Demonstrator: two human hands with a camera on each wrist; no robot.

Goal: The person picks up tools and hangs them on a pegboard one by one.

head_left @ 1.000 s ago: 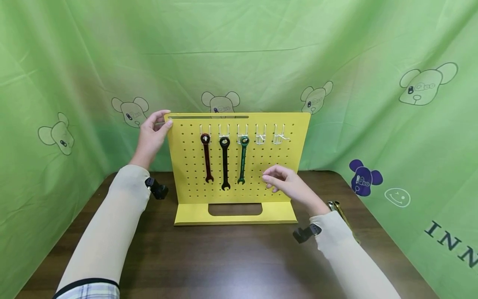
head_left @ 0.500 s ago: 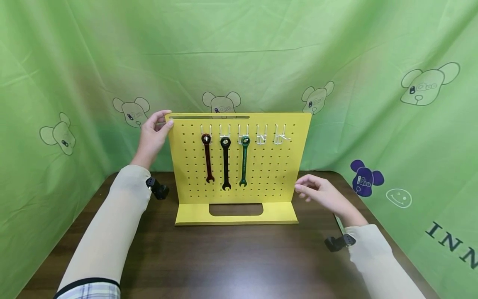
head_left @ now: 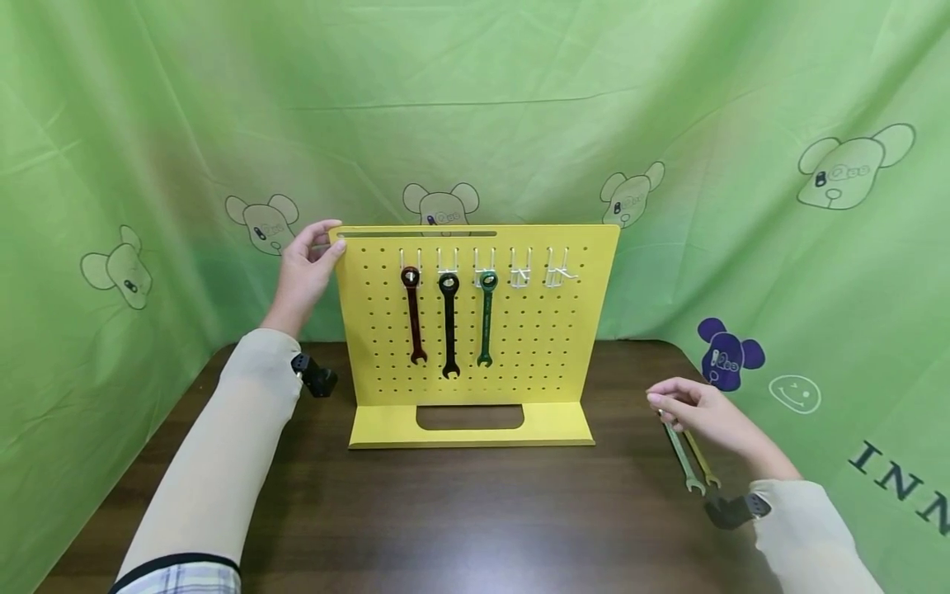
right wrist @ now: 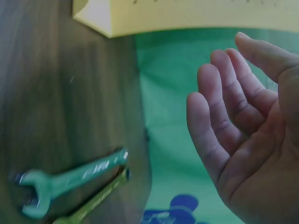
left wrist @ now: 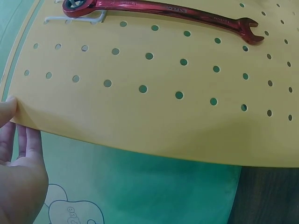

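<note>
A yellow pegboard (head_left: pixel 542 330) stands on the table, with a red wrench (head_left: pixel 414 318), a black wrench (head_left: pixel 449 326) and a green wrench (head_left: pixel 486 322) hanging from white hooks. The left hand (head_left: pixel 300 268) pinches the board's upper left corner, thumb in front and fingers behind, as the left wrist view also shows. Above the upper ends of a light green wrench (head_left: pixel 683 458) and a yellow-gold wrench (head_left: pixel 700 458) on the table hovers the right hand (head_left: pixel 705 412). In the right wrist view its fingers are loosely bent and hold nothing; both wrenches lie apart from them.
Two white hooks (head_left: pixel 520 276) at the board's right hold no wrench. The board's base (head_left: pixel 371 427) rests on the dark brown table (head_left: pixel 460 511). A green printed cloth (head_left: pixel 475 82) surrounds the table's back and sides.
The right hand has moved right and down, from in front of the board to over the wrenches on the table. The hanging green wrench has swung slightly. The left hand stays at the corner.
</note>
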